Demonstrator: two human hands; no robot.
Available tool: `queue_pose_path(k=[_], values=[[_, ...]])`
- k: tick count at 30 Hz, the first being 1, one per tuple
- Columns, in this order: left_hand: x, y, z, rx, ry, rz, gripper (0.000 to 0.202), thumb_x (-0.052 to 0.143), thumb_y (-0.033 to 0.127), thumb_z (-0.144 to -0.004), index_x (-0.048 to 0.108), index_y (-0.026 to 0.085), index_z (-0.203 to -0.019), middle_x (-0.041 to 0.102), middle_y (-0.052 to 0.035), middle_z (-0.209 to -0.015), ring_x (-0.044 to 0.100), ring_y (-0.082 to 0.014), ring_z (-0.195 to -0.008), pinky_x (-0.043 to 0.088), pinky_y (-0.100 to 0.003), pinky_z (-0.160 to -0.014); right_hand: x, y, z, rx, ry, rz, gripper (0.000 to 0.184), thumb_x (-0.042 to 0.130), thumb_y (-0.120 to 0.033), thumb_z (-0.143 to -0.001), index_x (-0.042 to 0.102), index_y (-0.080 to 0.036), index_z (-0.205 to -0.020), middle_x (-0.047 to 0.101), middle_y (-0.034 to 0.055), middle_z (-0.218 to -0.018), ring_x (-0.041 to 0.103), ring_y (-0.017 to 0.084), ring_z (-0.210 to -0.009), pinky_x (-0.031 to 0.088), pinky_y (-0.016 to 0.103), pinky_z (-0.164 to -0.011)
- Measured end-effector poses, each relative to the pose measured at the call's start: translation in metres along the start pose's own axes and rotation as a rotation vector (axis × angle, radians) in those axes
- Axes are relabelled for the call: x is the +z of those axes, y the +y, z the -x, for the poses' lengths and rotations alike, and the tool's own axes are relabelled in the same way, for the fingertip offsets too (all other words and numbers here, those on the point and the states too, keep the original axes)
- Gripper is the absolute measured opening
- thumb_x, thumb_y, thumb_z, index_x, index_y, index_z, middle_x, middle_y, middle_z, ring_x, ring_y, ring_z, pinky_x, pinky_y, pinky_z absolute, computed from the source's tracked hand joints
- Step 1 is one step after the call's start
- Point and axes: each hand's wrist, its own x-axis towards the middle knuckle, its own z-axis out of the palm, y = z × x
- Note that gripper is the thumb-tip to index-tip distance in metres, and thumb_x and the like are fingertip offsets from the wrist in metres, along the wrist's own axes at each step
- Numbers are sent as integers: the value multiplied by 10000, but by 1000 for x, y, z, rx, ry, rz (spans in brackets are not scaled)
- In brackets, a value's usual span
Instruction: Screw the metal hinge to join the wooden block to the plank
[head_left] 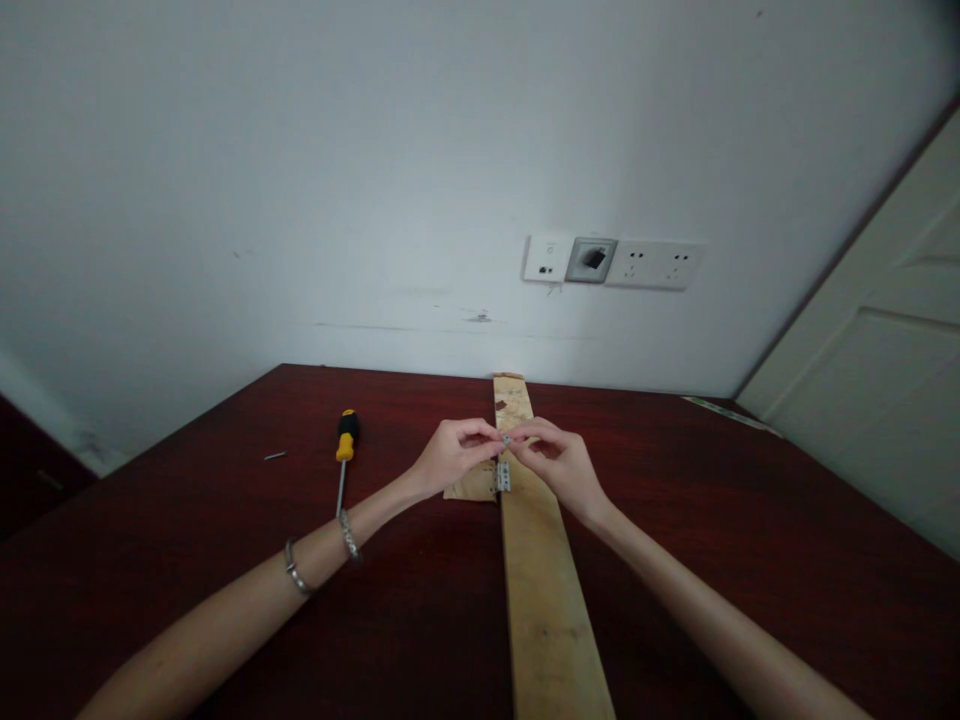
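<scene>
My left hand (pixel 459 452) and my right hand (pixel 556 458) meet over a long wooden plank (pixel 544 600), both with fingertips pinched. Between them is a small silvery metal piece (pixel 506 440), too small to make out its kind. Just below the fingertips a metal hinge (pixel 503 477) lies at the plank's left edge, where a short, thin wooden board (pixel 471 487) adjoins it. The left hand partly covers that board. A screwdriver (pixel 346 440) with a yellow and black handle lies left of my left hand, its shaft tip hidden behind my wrist.
A thin metal pin or screw (pixel 275 456) lies on the dark red table (pixel 225 560), left of the screwdriver. The plank reaches back to the white wall (pixel 360 200), which carries sockets (pixel 655 264). A flat strip (pixel 731 414) lies at the back right, near a white door (pixel 885 330).
</scene>
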Motion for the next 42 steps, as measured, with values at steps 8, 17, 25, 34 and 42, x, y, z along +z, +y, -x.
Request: queue_pose_path(k=[8, 17, 25, 34, 42], values=[[-1, 3, 1, 27, 9, -33, 140, 646, 270, -771, 673, 134, -787, 666, -49, -783, 608, -145, -725, 477, -254, -685, 2, -1, 1, 35, -36, -89, 99, 692, -303, -721, 713, -233, -789, 634, 32, -805, 586, 150, -754, 474, 266, -605], [-1, -2, 1, 37, 11, -10, 149, 644, 274, -772, 674, 130, -790, 658, -50, -783, 605, -146, -734, 477, -255, -693, 4, -3, 2, 134, -14, -121, 110, 706, -292, -695, 681, -195, -742, 626, 11, -732, 568, 128, -690, 461, 248, -598], [-2, -6, -1, 53, -70, -69, 213, 621, 324, -796, 662, 116, -817, 618, -41, -786, 575, -144, -741, 463, -259, -690, 4, 0, 0, 196, -75, -139, 171, 719, -325, -676, 644, -178, -721, 607, 6, -695, 539, 113, -632, 442, 230, -546], [-26, -46, -3, 8, -372, -742, 762, 727, 588, -615, 537, 159, -1214, 522, -113, -1087, 450, -283, -1032, 395, -421, -898, -4, 25, -3, 255, -30, -118, 239, 735, -379, -637, 638, -173, -708, 597, 8, -678, 529, 119, -602, 421, 230, -504], [-24, -55, 1, -25, -461, -973, 903, 697, 659, -578, 497, 94, -1253, 484, -139, -1114, 445, -300, -1006, 380, -408, -890, -7, 34, -4, 308, -10, -113, 278, 740, -406, -609, 636, -167, -707, 586, 5, -655, 512, 119, -583, 411, 237, -504]])
